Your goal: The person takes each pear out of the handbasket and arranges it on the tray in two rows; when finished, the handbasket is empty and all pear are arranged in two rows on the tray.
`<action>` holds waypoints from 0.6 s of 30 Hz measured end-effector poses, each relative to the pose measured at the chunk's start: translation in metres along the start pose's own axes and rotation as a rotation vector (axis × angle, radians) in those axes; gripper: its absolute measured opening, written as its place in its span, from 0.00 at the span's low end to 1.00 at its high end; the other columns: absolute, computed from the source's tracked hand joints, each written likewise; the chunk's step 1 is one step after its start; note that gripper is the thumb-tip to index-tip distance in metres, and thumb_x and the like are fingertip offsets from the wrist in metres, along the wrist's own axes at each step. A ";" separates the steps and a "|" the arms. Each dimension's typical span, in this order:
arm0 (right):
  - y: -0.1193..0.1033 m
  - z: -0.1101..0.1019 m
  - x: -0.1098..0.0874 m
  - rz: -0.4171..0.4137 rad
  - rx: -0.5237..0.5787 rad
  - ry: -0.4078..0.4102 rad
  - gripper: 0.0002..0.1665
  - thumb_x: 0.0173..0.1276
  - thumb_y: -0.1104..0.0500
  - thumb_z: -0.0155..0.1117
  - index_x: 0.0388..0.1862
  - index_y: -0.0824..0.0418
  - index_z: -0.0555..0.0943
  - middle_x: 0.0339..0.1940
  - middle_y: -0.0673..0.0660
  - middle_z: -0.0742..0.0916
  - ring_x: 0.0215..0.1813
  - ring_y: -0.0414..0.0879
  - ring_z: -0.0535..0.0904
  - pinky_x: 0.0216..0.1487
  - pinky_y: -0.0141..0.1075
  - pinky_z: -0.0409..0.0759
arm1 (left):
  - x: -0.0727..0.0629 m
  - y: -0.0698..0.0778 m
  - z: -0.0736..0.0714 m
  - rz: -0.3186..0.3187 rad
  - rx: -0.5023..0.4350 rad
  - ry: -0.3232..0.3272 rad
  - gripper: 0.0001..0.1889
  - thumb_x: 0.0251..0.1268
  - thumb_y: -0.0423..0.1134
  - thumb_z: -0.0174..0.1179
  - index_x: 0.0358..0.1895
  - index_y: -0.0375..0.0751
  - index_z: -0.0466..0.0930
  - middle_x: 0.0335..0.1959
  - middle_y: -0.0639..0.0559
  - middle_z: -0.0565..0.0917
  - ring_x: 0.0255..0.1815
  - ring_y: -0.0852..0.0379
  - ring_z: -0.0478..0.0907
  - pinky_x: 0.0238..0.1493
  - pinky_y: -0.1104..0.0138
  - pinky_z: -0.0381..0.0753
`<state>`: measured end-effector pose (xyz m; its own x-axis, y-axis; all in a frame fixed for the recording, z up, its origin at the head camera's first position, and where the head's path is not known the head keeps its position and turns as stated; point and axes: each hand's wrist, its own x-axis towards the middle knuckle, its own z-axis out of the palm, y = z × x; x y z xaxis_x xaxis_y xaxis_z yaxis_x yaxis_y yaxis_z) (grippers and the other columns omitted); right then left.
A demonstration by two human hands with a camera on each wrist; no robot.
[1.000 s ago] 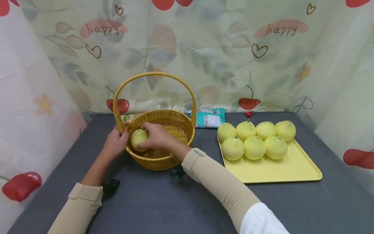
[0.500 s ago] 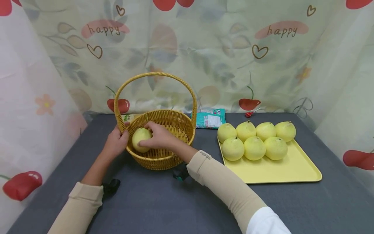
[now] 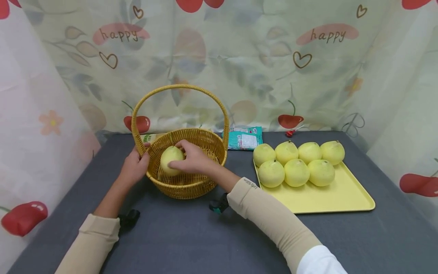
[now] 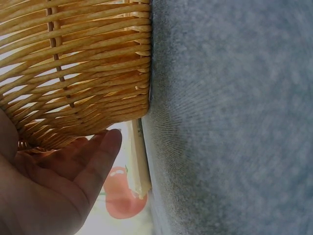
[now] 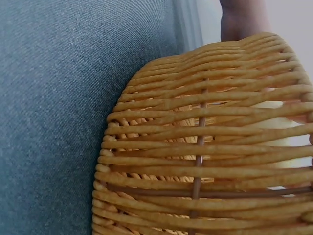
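Note:
My right hand (image 3: 196, 158) holds a round, pale yellow-green pear (image 3: 170, 161) inside the wicker basket (image 3: 184, 192), thumb on its near side and fingers at the far side. The basket stands on the table, its tall arched handle upright. At the left rim, by the foot of the handle, my left hand (image 3: 134, 167) grips the basket. The left wrist view has that hand (image 4: 58, 186) against the basket's woven side (image 4: 83, 63). From the right wrist, the woven wall (image 5: 195, 147) fills much of the view, and a pale shape shows through the gaps.
A yellow tray (image 3: 342, 198) at the right bears several similar pears (image 3: 297, 172) in two rows. Behind the basket lie a teal packet (image 3: 247, 138) and a pale packet (image 3: 149, 138). A red lollipop (image 3: 290, 133) lies near the back curtain (image 3: 253, 49).
My right hand has moved the pear to the right, from the basket's left wall toward its middle. The left hand keeps its grip on the rim.

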<state>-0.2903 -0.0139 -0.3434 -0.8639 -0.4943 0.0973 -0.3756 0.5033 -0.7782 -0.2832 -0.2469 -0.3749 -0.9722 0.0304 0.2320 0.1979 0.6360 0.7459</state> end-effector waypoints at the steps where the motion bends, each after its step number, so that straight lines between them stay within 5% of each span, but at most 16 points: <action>1: 0.000 -0.001 -0.001 0.000 -0.002 0.003 0.37 0.64 0.47 0.71 0.68 0.57 0.71 0.56 0.56 0.78 0.47 0.45 0.78 0.44 0.38 0.77 | 0.000 0.000 0.000 -0.001 0.001 0.001 0.27 0.78 0.39 0.38 0.75 0.33 0.58 0.61 0.25 0.72 0.48 0.39 0.72 0.43 0.52 0.71; 18: -0.011 -0.026 -0.027 -0.060 0.105 0.024 0.35 0.64 0.53 0.73 0.67 0.58 0.70 0.57 0.56 0.78 0.54 0.51 0.78 0.47 0.39 0.79 | -0.002 0.001 0.000 -0.008 0.007 -0.001 0.26 0.79 0.39 0.37 0.76 0.33 0.58 0.55 0.26 0.75 0.37 0.41 0.71 0.33 0.56 0.70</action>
<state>-0.2715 0.0123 -0.3210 -0.8489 -0.5039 0.1593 -0.3907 0.3955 -0.8312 -0.2815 -0.2462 -0.3745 -0.9739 0.0262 0.2257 0.1895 0.6419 0.7430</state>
